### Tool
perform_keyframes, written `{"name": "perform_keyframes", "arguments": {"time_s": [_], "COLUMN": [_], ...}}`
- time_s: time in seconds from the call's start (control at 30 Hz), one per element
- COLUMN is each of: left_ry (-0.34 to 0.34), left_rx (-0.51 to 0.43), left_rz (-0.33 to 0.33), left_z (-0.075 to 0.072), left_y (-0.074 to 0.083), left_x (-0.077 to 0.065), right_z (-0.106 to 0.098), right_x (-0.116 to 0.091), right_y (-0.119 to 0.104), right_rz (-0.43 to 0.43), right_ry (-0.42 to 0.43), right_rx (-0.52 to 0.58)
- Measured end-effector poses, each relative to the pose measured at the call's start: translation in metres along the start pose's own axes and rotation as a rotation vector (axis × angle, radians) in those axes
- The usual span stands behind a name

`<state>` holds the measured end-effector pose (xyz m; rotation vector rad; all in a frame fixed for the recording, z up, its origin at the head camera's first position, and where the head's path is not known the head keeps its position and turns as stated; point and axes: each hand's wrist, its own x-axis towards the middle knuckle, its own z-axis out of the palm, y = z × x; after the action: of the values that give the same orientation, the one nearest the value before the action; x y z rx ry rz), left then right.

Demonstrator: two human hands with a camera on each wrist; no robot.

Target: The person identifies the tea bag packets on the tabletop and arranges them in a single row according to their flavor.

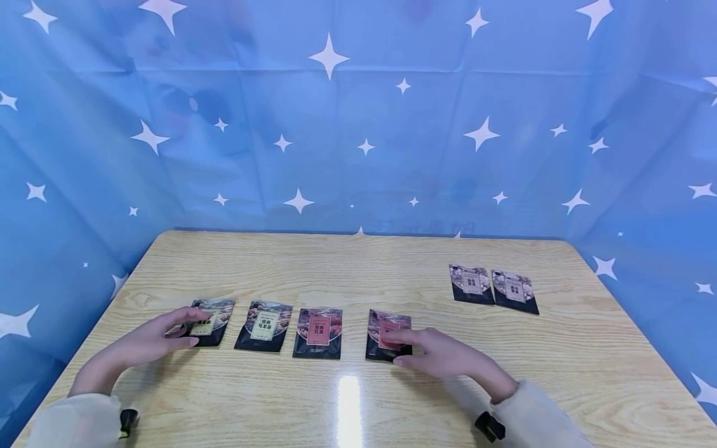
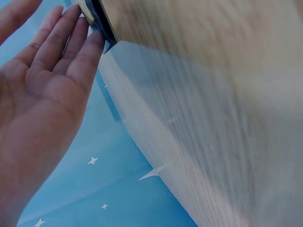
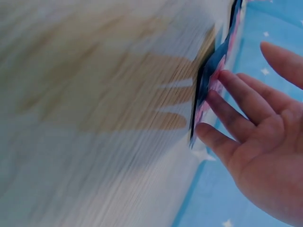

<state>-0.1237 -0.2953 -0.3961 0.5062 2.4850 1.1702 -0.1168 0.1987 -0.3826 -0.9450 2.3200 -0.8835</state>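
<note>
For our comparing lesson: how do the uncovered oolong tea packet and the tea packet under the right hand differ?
The oolong tea packet has a pale green label; the other tea packet a red one. The oolong tea packet is untouched; the right hand touches and partly hides the other tea packet. Both have dark bottoms.

Looks like pale grained wood on the table (image 1: 269, 398), smooth and glossy enough to throw back a bright streak of light. Seems to be thin printed film, plastic or foil, cannot tell which, on the packets (image 1: 264, 326), smooth-faced. Looks like creased cloth with a faint sheen on the backdrop (image 1: 336, 168), and softer matt cloth on the sleeves (image 1: 78, 420).
</note>
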Motion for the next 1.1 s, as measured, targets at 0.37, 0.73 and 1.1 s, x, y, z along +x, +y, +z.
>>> {"name": "perform_keyframes", "arguments": {"time_s": [0.37,0.73,1.1], "left_ry": [0.005,-0.012,-0.025], "left_rx": [-0.002,-0.023,-0.015], "left_rz": [0.012,0.012,0.009], "left_z": [0.001,-0.001,-0.003], "left_y": [-0.002,-0.001,0.001], "left_x": [0.001,0.001,0.0], "right_z": [0.003,0.004,-0.012], "right_x": [0.017,0.023,0.015], "right_y": [-0.01,-0.008,-0.005], "right_rz": [-0.028,-0.04,-0.018], "right_ry": [-0.017,-0.017,0.056], "right_rx": [-0.004,0.04,0.043]}}
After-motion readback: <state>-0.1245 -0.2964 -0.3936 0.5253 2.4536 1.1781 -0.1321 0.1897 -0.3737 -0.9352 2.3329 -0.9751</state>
